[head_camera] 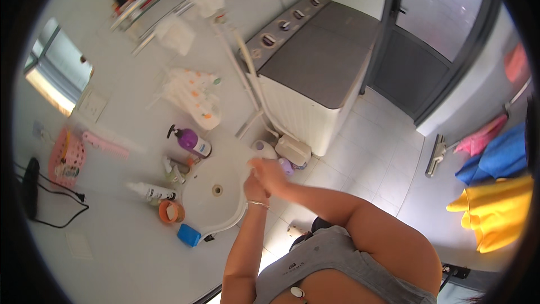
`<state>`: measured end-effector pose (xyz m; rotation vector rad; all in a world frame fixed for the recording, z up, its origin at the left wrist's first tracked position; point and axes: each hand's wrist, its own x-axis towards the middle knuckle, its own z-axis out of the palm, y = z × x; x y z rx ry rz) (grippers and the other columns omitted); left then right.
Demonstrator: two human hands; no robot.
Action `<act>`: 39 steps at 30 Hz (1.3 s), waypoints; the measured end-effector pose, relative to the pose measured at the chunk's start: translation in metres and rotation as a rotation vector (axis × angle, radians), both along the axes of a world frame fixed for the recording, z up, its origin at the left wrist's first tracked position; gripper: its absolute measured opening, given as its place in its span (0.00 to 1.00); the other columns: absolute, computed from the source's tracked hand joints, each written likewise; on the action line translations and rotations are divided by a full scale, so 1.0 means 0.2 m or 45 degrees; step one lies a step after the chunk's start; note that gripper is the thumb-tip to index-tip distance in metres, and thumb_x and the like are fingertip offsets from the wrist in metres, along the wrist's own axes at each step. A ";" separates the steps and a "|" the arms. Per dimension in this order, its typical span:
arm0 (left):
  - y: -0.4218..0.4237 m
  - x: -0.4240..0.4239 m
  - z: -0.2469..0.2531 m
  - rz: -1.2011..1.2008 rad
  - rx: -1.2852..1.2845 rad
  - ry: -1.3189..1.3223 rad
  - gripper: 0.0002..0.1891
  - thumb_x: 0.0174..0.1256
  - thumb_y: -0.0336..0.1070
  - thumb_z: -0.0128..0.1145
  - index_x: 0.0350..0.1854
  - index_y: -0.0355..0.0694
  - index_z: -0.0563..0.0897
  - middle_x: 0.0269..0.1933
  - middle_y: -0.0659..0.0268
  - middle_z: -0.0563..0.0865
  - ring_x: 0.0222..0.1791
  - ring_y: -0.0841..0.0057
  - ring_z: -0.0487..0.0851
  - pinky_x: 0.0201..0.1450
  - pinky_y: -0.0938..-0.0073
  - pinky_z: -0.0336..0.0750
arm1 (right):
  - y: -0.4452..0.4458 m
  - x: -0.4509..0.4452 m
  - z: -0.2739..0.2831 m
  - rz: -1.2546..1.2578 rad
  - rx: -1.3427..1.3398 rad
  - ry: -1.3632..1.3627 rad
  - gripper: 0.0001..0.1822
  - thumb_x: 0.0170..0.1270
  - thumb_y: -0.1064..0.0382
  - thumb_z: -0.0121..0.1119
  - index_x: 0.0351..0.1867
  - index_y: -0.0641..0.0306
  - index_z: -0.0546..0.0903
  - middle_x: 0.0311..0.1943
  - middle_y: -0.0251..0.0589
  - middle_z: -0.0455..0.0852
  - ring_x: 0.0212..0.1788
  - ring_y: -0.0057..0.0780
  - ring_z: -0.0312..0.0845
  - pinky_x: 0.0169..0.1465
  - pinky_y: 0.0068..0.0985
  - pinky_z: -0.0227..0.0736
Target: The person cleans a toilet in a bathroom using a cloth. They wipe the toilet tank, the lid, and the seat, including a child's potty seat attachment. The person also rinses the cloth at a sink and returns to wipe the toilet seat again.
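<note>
My left hand (pixel 255 186), with a bangle on the wrist, and my right hand (pixel 272 174) are pressed together at the near rim of a white washbasin (pixel 201 196). The right hand lies over the left and its fingers are blurred. Whether anything is between the palms is hidden. The basin's drain (pixel 217 190) is visible with no standing water. Around the basin's far rim are a purple pump bottle (pixel 193 141), a white bottle (pixel 156 191), an orange cup (pixel 171 212) and a blue box-like item (pixel 189 235).
A twin-tub washing machine (pixel 312 55) stands beyond the basin, with jugs (pixel 293 150) at its foot. A pink comb (pixel 105 145), pink basket (pixel 67 158) and black hair dryer (pixel 31 188) hang on the wall. Yellow cloth (pixel 493 211) and a squeegee (pixel 436 155) are at right.
</note>
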<state>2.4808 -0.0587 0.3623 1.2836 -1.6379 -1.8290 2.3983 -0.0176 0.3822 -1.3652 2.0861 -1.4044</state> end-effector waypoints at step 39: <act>1.60 -3.74 0.20 -1.349 0.443 -0.006 0.22 0.70 0.58 0.52 0.27 0.43 0.78 0.20 0.71 0.74 0.13 0.82 0.66 0.13 0.80 0.56 | 1.97 -3.49 -0.17 -1.503 -0.161 -0.001 0.08 0.67 0.63 0.54 0.43 0.56 0.82 0.26 0.49 0.83 0.28 0.43 0.82 0.32 0.32 0.74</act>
